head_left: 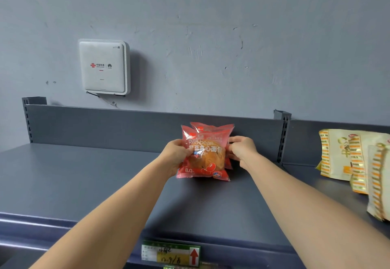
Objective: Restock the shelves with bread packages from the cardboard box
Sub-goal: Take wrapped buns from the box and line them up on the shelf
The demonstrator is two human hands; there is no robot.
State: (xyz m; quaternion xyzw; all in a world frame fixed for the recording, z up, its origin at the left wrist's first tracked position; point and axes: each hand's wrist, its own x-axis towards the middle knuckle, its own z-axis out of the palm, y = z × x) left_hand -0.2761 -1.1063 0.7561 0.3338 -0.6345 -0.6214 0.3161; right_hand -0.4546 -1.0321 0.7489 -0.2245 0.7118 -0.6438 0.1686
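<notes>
Red bean bread packages stand upright on the dark grey top shelf [84,175], near its back panel. The front red package [205,156] shows a round bun through clear film. A second red package [213,128] stands right behind it, mostly hidden. My left hand [176,155] grips the left edge of the front package. My right hand [240,149] grips the right edges of the packages. The cardboard box is out of view.
Several cream and orange striped snack bags [356,163] stand on the neighbouring shelf section at the right. A slotted upright post [281,140] divides the two sections. A white router [103,67] hangs on the wall above. A price tag [171,254] sits on the shelf's front edge.
</notes>
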